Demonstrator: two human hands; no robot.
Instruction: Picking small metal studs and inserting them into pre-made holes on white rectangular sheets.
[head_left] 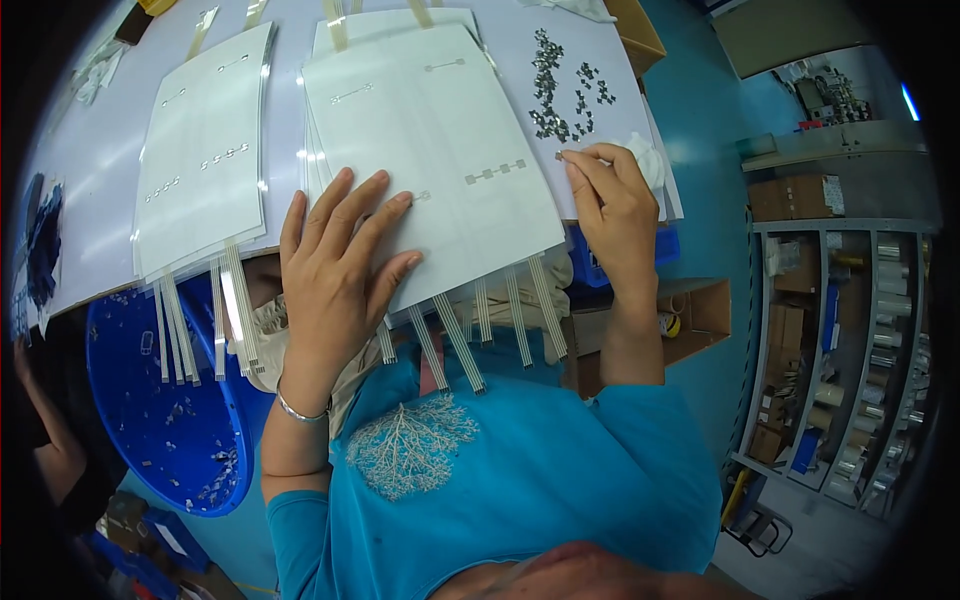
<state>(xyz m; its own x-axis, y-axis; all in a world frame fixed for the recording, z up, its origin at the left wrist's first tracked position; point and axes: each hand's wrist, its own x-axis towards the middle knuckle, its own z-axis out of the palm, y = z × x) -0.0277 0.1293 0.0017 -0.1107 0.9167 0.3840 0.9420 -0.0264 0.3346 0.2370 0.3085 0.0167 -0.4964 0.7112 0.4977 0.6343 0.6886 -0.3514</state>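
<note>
The left hand (pixel 345 255) lies palm down with its fingers spread wide on the near left part of a stack of white sheets (pixel 440 125), holding nothing. The right hand (pixel 615 205) is held narrow just right of the stack, thumb and forefinger pinched together on a tiny metallic piece (pixel 560 155), whose exact shape is too small to tell. The stack sits in the middle of the near side of a pale table (pixel 600 45), its near end reaching past the table edge, with flat ribbon tails (pixel 459 345) hanging from it toward the person. Its top sheet bears short silvery patterns in rows, one of them partly beside the left fingertips. Beyond the right hand, loose small dark pieces (pixel 546 90) lie scattered on the table in an uneven band. A second stack (pixel 205 150) of similar white sheets lies to the left, apart from the first, its own tails drooping over the near edge. A crumpled white cloth (pixel 648 160) lies just right of the right hand. Below the table at left stands a blue tub (pixel 135 390) with scraps inside; at right, an open brown box (pixel 710 320) sits near the right forearm.
</note>
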